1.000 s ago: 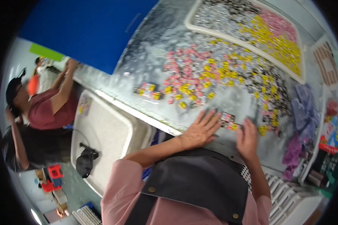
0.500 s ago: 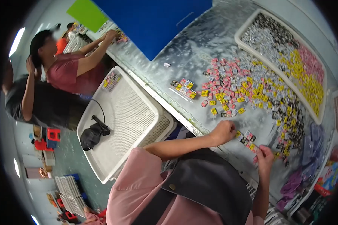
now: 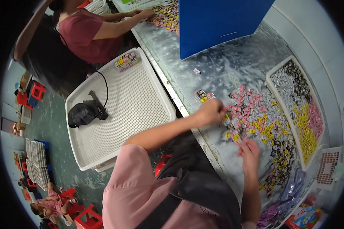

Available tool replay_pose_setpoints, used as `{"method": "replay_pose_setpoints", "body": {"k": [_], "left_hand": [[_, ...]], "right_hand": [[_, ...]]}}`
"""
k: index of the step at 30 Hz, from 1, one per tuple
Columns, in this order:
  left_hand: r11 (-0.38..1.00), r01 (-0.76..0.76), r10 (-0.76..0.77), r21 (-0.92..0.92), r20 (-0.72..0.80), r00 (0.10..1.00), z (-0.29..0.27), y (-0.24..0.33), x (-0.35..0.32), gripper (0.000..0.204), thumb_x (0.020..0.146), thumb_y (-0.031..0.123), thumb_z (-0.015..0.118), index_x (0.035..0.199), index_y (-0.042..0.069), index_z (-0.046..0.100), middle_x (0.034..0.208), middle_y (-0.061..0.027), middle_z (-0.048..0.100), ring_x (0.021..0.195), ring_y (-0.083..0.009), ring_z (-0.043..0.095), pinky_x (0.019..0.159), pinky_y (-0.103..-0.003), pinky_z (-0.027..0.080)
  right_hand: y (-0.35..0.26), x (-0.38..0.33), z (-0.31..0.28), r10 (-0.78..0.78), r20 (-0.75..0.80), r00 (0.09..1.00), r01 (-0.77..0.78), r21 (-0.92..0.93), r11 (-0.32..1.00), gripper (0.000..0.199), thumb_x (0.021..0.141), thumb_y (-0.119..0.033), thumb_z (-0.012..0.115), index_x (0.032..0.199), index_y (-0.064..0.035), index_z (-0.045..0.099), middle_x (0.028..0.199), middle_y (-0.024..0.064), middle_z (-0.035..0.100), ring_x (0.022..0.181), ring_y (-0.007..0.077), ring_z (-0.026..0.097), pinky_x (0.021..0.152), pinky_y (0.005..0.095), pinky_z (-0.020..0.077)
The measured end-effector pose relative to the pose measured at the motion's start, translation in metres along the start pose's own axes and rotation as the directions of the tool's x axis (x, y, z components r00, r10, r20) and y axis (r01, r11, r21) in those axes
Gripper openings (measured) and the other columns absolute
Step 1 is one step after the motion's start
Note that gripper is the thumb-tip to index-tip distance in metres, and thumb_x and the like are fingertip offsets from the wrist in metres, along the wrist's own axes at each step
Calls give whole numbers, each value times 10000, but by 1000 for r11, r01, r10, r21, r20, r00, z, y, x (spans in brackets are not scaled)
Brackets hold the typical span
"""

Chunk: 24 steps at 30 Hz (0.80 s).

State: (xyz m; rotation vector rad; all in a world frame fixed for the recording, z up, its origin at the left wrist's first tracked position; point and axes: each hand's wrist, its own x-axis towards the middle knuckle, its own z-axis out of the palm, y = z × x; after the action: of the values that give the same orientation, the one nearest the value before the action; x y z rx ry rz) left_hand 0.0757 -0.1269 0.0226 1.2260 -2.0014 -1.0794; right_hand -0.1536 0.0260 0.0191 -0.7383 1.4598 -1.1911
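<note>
A row of small coloured pieces (image 3: pixel 232 126), pink, yellow, white and black, spans the gap between my two hands just above the grey table. My left hand (image 3: pixel 211 112) is closed at its far end, fingers curled inward. At the near end my right hand (image 3: pixel 250 152) pinches the row between thumb and fingers. Partly hidden behind my left hand lies a clear pack of similar pieces (image 3: pixel 203 95). Beyond the row spreads a loose pile of small pieces (image 3: pixel 252 108) in the same colours. What the pieces are is too small to tell.
A white tray (image 3: pixel 288 110) of colour-sorted pieces stands at the right. Left of the table, a perforated white crate (image 3: pixel 137 103) holds a black bag (image 3: pixel 86 113) and a filled pack (image 3: pixel 127 61). A blue board (image 3: pixel 218 30) rises at the back. A co-worker (image 3: pixel 91 34) reaches over another pile.
The view has swung, shifting the scene. Both hands have moved away from the table's near side with the row, and my left hand now reaches the clear pack.
</note>
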Motion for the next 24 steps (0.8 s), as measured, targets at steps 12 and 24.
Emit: {"method": "replay_pose_setpoints", "body": {"k": [12, 24], "left_hand": [[982, 112, -96, 154, -109, 989, -70, -78, 43, 167, 820, 141, 682, 840, -17, 731, 815, -211, 719, 759, -343, 710, 722, -416, 560], [983, 104, -84, 154, -128, 988, -80, -88, 37, 198, 809, 171, 654, 839, -3, 743, 831, -235, 708, 808, -394, 697, 770, -451, 551]], "right_hand": [[8, 91, 95, 121, 60, 991, -118, -55, 992, 187, 908, -94, 718, 1028, -5, 605, 835, 87, 666, 636, 160, 648, 543, 309, 565], [-1, 85, 117, 203, 33, 979, -199, -91, 976, 236, 954, -118, 676, 1110, 43, 602, 877, 124, 682, 670, 190, 683, 613, 336, 620]]}}
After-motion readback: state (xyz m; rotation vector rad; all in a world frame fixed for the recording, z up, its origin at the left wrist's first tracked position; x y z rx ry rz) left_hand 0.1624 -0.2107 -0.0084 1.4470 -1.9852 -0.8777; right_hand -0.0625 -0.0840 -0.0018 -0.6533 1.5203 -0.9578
